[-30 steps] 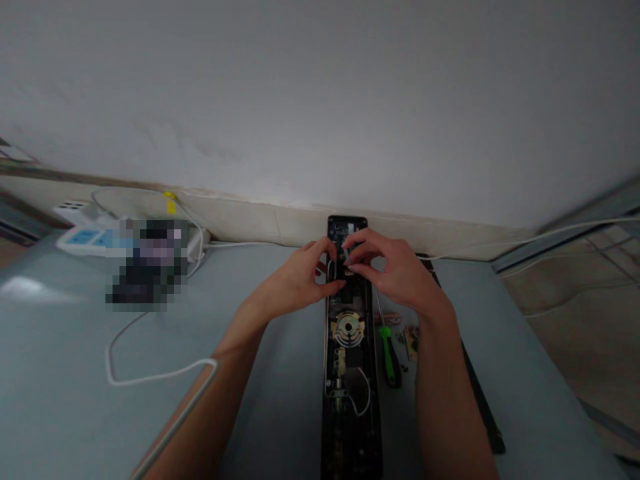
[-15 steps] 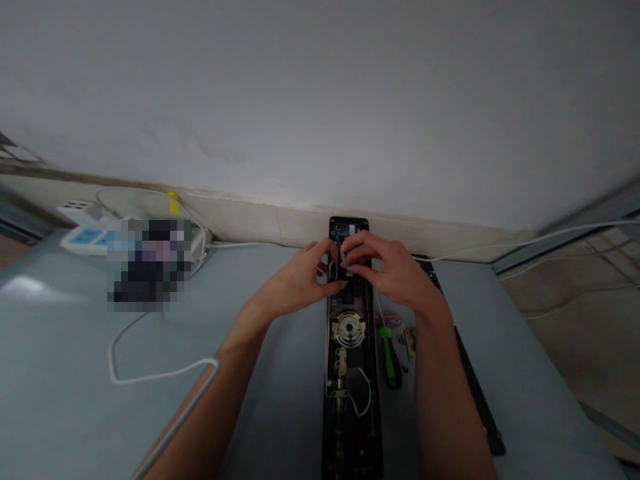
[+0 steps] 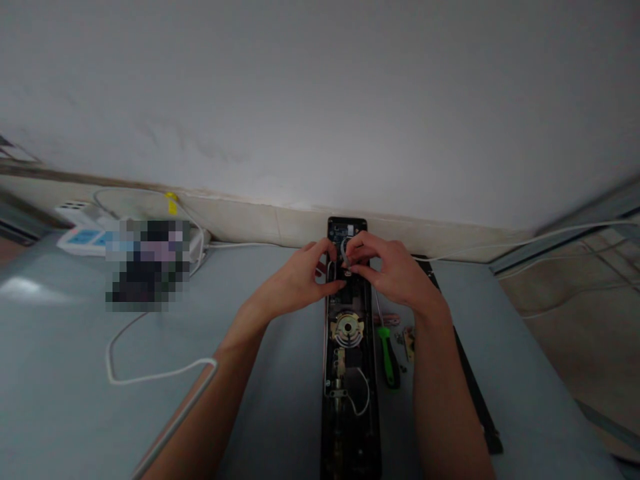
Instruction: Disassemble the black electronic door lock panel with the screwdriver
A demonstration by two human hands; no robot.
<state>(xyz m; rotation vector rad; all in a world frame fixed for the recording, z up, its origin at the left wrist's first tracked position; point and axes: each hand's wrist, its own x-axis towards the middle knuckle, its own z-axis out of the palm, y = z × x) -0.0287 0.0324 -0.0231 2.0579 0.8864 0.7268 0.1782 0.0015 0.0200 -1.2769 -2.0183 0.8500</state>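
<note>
A long black door lock panel (image 3: pixel 349 427) lies with its inner side up, showing a circuit board, a round metal mechanism (image 3: pixel 348 329) and a looped white wire. My left hand (image 3: pixel 305 277) grips the panel's left edge near the far end, its thumb lying across the inside and its fingers bent by the rim. Between the thumb and fingertips of my right hand (image 3: pixel 385 270) is a grey-white cable (image 3: pixel 343 251), pinched just over the board. The cable's tip is hidden by the fingers.
Right of the panel lie a green-and-black screwdriver (image 3: pixel 389 360), small screws and a metal plate (image 3: pixel 409 343). A long black strip (image 3: pixel 477 387) lies beyond my right forearm. At left are a power strip (image 3: pixel 83 240), a pixelated object (image 3: pixel 150 267) and a white cord (image 3: pixel 150 377).
My right fingertips have shifted slightly, and more of the cable's curve shows above the board. The left hand keeps its place on the panel.
</note>
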